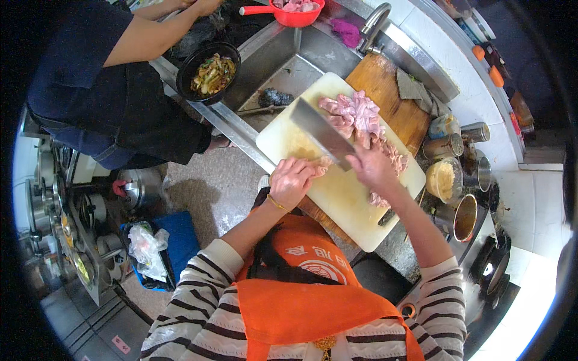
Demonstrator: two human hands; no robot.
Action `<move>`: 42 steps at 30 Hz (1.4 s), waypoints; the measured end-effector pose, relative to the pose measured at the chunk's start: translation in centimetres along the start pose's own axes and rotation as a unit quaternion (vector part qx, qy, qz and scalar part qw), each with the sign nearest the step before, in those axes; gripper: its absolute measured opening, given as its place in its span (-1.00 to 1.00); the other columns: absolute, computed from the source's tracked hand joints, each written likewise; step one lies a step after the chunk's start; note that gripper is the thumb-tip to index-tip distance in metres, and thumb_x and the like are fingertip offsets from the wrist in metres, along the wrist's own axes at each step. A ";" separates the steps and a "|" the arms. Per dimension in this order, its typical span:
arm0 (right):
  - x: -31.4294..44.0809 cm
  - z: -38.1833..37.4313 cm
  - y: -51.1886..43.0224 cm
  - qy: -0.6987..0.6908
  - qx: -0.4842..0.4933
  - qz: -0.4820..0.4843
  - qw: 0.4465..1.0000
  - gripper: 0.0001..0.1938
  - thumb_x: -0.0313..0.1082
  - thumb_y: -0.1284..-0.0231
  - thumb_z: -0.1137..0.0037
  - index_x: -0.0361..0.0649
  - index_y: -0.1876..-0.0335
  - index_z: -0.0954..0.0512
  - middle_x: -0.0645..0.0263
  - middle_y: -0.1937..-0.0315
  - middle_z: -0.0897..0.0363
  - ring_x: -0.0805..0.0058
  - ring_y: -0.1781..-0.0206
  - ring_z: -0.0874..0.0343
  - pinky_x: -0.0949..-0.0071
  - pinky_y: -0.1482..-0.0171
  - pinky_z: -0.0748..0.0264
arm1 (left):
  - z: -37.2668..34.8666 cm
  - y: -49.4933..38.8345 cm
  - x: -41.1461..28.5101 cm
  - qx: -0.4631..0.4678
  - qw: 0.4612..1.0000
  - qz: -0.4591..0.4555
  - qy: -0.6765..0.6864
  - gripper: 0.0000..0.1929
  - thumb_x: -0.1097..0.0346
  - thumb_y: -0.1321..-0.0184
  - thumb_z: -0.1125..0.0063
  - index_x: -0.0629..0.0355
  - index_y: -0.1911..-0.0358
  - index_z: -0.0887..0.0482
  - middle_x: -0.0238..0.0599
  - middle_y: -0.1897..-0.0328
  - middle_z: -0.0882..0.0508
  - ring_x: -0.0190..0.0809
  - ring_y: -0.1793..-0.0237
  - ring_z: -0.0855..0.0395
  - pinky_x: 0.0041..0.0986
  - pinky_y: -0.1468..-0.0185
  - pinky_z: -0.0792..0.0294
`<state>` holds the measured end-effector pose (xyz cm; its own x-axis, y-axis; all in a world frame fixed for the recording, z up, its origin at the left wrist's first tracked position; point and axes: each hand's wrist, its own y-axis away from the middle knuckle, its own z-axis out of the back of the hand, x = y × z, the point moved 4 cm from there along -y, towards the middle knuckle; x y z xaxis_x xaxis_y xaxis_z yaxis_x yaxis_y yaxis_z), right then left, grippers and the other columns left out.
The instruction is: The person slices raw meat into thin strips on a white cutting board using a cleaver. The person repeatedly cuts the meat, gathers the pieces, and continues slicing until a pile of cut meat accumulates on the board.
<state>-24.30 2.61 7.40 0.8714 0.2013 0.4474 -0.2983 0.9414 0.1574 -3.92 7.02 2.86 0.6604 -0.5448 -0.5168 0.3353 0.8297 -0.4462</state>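
Note:
A white plastic cutting board (334, 212) lies at a slant before me, over a wooden board (384, 90). My right hand (372, 162) grips a cleaver (323, 133), whose broad blade is slightly blurred. Under the fingers of my left hand (291, 180) is a strip of raw pale-pink meat (322, 166), close to the blade's edge. Larger pieces of raw meat (354, 110) are heaped at the far side of the board. Smaller cut pieces (395, 155) lie to the right, partly hidden by my right hand and forearm.
Behind the board is a steel sink (311, 45) with a faucet (375, 27). A red strainer (298, 13) holding meat sits on its far rim. On the left, a co-worker (90, 90) stands near a black bowl of food (210, 74). Containers, including a steel pot (464, 219), line the right side.

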 end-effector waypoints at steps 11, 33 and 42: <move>-0.7 3.8 4.2 0.201 -0.136 0.023 0.970 -0.72 -0.37 -0.17 -0.14 -0.20 0.01 -0.50 0.02 0.34 -0.65 0.24 0.38 -0.64 0.24 0.31 -0.55 | -0.4 -3.9 1.3 0.049 0.994 0.096 -0.034 -0.64 0.00 0.04 -0.41 0.06 0.26 -0.70 -0.32 0.24 -0.69 -0.06 0.12 -0.61 -0.25 0.07 -0.44; 0.5 5.2 7.7 0.008 -0.281 -0.011 0.960 -0.71 -0.53 -0.04 -0.14 -0.14 0.08 -0.49 0.12 0.39 -0.62 0.03 0.38 -0.61 0.13 0.31 -0.53 | -2.1 -0.2 2.6 0.024 0.628 0.566 0.534 -0.75 0.18 -0.22 -0.32 0.18 0.23 -0.60 -0.20 0.28 -0.74 -0.22 0.35 -0.75 -0.41 0.28 -0.64; 1.3 2.4 6.4 -0.141 -0.165 -0.048 0.975 -0.80 -0.38 -0.33 -0.04 -0.26 0.02 -0.45 -0.12 0.48 -0.55 -0.13 0.43 -0.56 0.11 0.34 -0.45 | 1.4 -1.6 2.6 -0.055 0.980 0.190 -0.030 -0.62 -0.01 -0.17 -0.29 0.22 0.31 -0.64 -0.06 0.43 -0.72 0.03 0.48 -0.72 -0.25 0.36 -0.55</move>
<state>-25.95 8.22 11.10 0.7339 0.0689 0.6758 -0.0379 0.9974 -0.0605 -1.82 4.40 3.24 0.7629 -0.1889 -0.6184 -0.0144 0.9512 -0.3083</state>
